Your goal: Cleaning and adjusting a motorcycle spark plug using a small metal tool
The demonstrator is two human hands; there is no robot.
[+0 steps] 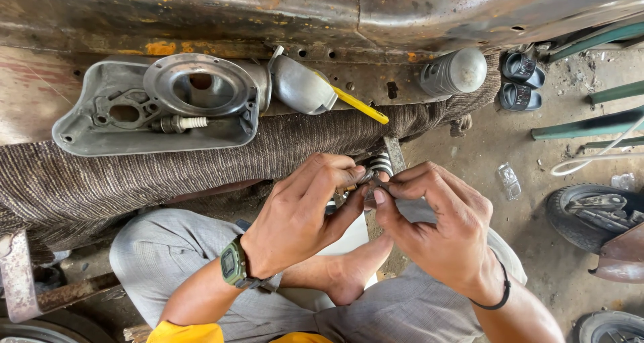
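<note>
Both hands meet above the lap: left hand (302, 215) and right hand (436, 229) pinch 1 small threaded metal part (365, 179) between closed fingertips; light, rigid, probably greasy, best gripped at its ends.

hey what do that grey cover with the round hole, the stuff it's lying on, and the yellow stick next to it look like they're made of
Grey cover: probably cast metal, perhaps aluminium; dull matte grey with moulded ribs and bolt holes. The surface beneath: woven fabric, brown with fine pale stripes, with a visible ribbed weave that sags softly. Yellow stick: likely plastic, judging by its smooth, even bright colour; painted metal cannot be ruled out.
</note>
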